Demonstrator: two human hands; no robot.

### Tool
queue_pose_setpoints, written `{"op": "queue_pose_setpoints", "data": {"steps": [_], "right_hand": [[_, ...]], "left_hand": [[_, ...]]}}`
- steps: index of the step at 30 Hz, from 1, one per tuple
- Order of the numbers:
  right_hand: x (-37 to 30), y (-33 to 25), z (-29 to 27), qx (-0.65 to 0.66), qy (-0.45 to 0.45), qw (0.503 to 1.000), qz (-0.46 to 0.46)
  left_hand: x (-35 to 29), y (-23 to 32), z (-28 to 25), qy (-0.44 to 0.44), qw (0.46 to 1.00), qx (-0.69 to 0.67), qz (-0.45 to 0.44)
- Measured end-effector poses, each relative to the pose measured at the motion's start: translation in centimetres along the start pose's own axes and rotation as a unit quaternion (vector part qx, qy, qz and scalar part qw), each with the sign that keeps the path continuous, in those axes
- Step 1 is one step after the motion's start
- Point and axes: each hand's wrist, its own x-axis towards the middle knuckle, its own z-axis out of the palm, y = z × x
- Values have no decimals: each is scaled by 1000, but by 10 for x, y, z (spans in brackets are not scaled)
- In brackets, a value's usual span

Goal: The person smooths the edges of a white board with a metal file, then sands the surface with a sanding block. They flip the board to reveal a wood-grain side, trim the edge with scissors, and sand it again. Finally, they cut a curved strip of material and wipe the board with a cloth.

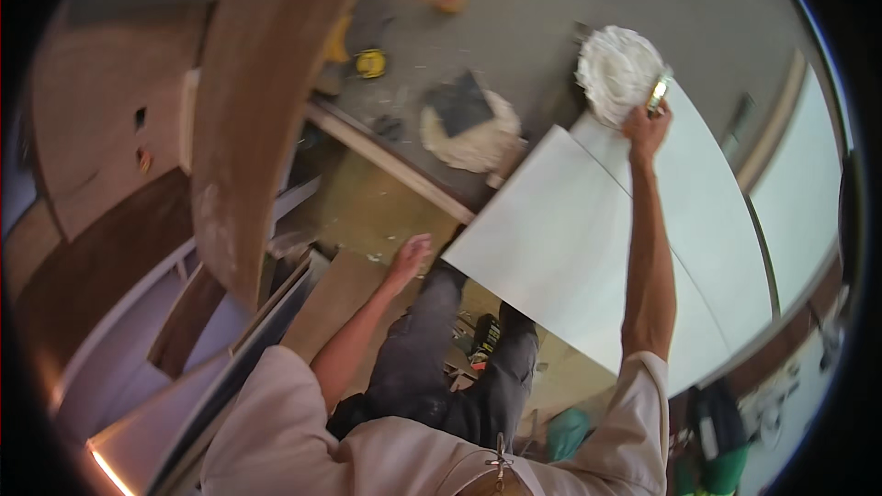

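At the far right, my right hand (649, 131) is closed around a small shiny silver-and-gold object (658, 94) whose kind I cannot make out. Beside its fingers is a round, fluffy white pad (617, 69), at the far edge of a large white panel (551, 239). Whether the hand also touches the pad is unclear. My right forearm reaches across the panel. My left hand (407, 262) hangs in the air left of the panel's near corner, fingers loosely stretched and holding nothing.
A grey worktop (542, 0) carries a cream round pad (450, 149) with a dark square sheet (461, 105), and a yellow tape measure (370, 63). A curved brown board (262, 83) stands at left. Several panels lean at lower left. Another white panel (808, 174) is far right.
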Motion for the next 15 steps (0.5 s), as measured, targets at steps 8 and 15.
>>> {"op": "queue_pose_setpoints", "data": {"steps": [8, 15], "right_hand": [[-104, -94, 184, -178, -69, 948, -256], [-290, -45, 134, -119, -55, 978, -165]], "left_hand": [[10, 23, -7, 68, 992, -71, 76], [28, 62, 25, 80, 958, 158, 225]]}}
